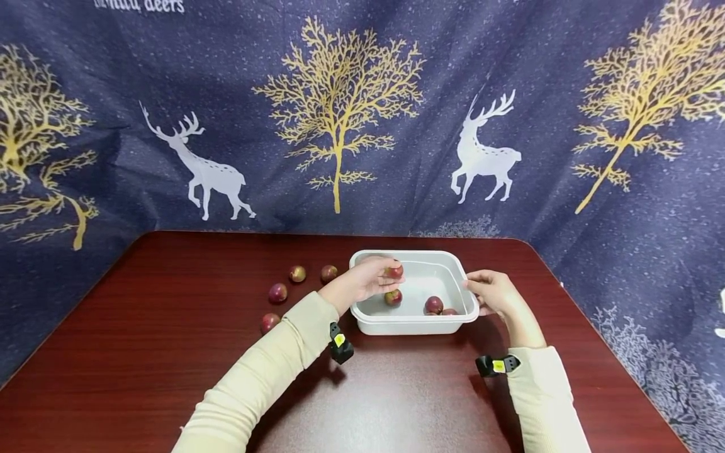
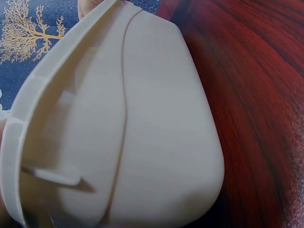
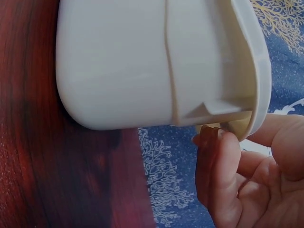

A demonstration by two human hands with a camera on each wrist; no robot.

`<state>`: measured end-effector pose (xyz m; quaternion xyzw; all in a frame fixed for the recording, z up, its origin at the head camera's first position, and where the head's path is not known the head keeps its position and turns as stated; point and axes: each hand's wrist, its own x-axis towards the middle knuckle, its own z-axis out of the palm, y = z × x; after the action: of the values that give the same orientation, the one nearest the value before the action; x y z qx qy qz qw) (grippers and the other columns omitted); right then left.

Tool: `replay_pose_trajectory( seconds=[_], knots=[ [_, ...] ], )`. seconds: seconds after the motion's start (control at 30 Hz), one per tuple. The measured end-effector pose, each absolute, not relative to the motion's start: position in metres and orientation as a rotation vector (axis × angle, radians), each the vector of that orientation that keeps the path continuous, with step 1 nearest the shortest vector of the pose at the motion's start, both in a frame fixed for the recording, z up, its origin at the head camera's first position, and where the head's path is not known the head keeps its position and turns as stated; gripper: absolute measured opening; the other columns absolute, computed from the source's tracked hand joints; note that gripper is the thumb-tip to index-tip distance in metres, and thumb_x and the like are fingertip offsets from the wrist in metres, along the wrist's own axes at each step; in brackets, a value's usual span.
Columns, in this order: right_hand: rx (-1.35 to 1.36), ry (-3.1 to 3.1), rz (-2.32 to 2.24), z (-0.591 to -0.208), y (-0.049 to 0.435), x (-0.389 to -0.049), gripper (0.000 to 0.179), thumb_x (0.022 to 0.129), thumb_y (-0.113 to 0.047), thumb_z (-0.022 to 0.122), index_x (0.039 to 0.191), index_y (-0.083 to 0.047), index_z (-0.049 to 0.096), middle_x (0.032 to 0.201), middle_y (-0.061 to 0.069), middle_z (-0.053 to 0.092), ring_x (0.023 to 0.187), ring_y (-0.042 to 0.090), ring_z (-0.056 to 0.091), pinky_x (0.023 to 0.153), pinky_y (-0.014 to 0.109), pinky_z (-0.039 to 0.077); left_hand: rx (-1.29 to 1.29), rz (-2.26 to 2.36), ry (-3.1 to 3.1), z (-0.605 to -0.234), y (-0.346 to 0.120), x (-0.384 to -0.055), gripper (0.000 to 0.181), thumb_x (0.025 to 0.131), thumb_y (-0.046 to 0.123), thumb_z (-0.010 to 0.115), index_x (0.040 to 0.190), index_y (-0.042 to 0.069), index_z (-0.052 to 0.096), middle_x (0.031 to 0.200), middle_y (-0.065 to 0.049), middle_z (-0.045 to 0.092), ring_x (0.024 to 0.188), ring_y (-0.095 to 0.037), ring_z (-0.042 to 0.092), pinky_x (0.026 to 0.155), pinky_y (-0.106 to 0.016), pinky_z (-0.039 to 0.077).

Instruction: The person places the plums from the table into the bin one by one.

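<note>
A white plastic tub [image 1: 410,326] stands on the table with a few red plums inside, among them one plum [image 1: 393,298] at its left and another plum [image 1: 433,305] near its front wall. Over the left part of the tub, my left hand [image 1: 367,279] holds a red plum [image 1: 394,271] between thumb and fingers. My right hand [image 1: 495,292] grips the tub's right rim; the right wrist view has its thumb and curled fingers [image 3: 221,156] at the rim's edge. In the left wrist view the tub's outer wall [image 2: 161,109] fills most of the picture.
Several more plums lie on the dark red table [image 1: 141,327] left of the tub, including a greenish-red plum [image 1: 297,274] and a red plum [image 1: 270,323] beside my left sleeve [image 1: 272,365]. A blue cloth [image 1: 396,189] with trees and deer hangs behind the table.
</note>
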<state>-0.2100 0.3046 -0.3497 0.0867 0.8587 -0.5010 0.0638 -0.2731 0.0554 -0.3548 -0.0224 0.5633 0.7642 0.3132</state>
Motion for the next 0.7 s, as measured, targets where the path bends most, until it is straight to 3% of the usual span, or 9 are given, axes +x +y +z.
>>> replay_pose_trajectory(
  seconds=[0.23, 0.33, 0.43, 0.57, 0.7],
  knots=[
    [0.255, 2.593, -1.513, -0.3498, 0.3047, -0.2102, 0.042, 0.090, -0.014, 0.052, 0.124, 0.010, 0.046, 0.067, -0.004, 0.059, 0.054, 0.006, 0.057, 0.048, 0.025, 0.053, -0.027, 2.024, 1.491, -0.3591, 0.0558, -0.2755, 0.020, 0.093, 0.011, 0.051, 0.111, 0.002, 0.051, 0.101, -0.004, 0.052, 0.122, -0.035, 0.049, 0.102, -0.040, 0.041],
    [0.255, 2.592, -1.513, -0.3493, 0.3050, -0.2100, 0.042, 0.090, -0.014, 0.052, 0.124, 0.010, 0.046, 0.066, -0.004, 0.059, 0.053, 0.006, 0.057, 0.048, 0.026, 0.053, -0.013, 2.027, 1.498, -0.3613, 0.0562, -0.2758, 0.015, 0.093, 0.010, 0.052, 0.105, 0.003, 0.052, 0.104, -0.006, 0.052, 0.121, -0.036, 0.049, 0.101, -0.041, 0.042],
    [0.258, 2.598, -1.508, -0.3490, 0.3053, -0.2101, 0.042, 0.090, -0.014, 0.053, 0.124, 0.010, 0.047, 0.067, -0.004, 0.059, 0.054, 0.006, 0.057, 0.048, 0.026, 0.053, -0.021, 2.039, 1.462, -0.3616, 0.0562, -0.2759, 0.012, 0.093, 0.011, 0.051, 0.103, 0.004, 0.052, 0.125, -0.016, 0.048, 0.122, -0.038, 0.048, 0.103, -0.042, 0.040],
    [0.264, 2.590, -1.508, -0.3494, 0.3055, -0.2106, 0.042, 0.090, -0.015, 0.053, 0.124, 0.009, 0.047, 0.068, -0.004, 0.059, 0.055, 0.006, 0.057, 0.050, 0.027, 0.054, -0.031, 2.022, 1.426, -0.3591, 0.0550, -0.2749, 0.029, 0.093, 0.014, 0.049, 0.119, 0.002, 0.046, 0.144, -0.027, 0.028, 0.124, -0.038, 0.045, 0.105, -0.042, 0.038],
    [0.259, 2.579, -1.521, -0.3499, 0.3059, -0.2114, 0.043, 0.090, -0.015, 0.053, 0.124, 0.010, 0.046, 0.068, -0.004, 0.059, 0.055, 0.006, 0.057, 0.051, 0.028, 0.054, -0.022, 1.986, 1.438, -0.3572, 0.0535, -0.2737, 0.040, 0.093, 0.017, 0.049, 0.131, 0.003, 0.041, 0.140, -0.026, 0.037, 0.124, -0.036, 0.046, 0.105, -0.042, 0.038]
  ],
)
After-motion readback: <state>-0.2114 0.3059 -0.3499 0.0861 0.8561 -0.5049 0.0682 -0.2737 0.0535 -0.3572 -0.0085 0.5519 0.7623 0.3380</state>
